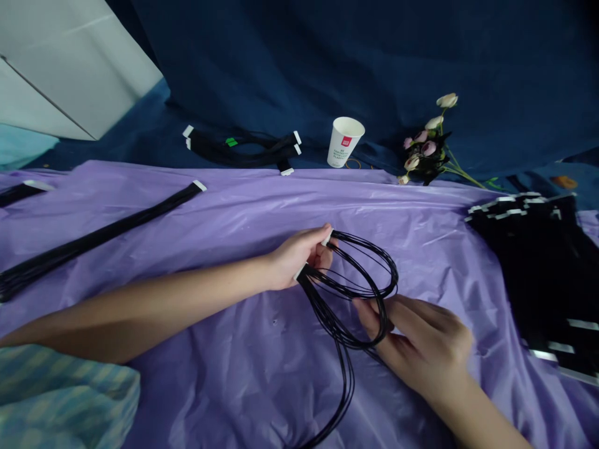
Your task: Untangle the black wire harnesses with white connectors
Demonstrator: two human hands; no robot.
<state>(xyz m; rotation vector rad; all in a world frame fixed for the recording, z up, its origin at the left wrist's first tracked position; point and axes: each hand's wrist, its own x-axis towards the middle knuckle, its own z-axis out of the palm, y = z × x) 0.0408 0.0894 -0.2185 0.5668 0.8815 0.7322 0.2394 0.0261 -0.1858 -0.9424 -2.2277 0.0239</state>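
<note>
Over the middle of the purple sheet (224,374), a black wire harness (332,321) with white connectors is held between both hands. Its thin wires are bent into loops, and some trail toward the bottom edge of the view. My left hand (304,252) is closed around the connector end, thumb against one white connector (327,237). A second white connector (302,272) shows at the lower side of that hand. To the right, my right hand (416,343) pinches the looped wires with thumb and fingers. Part of its grip is hidden by the wires.
A large pile of black harnesses (538,268) lies at the right. Another single harness (112,231) stretches across the left. Along the back are a harness bundle (243,148), a paper cup (344,143) and artificial flowers (428,146). Dark blue cloth (290,56) hangs behind.
</note>
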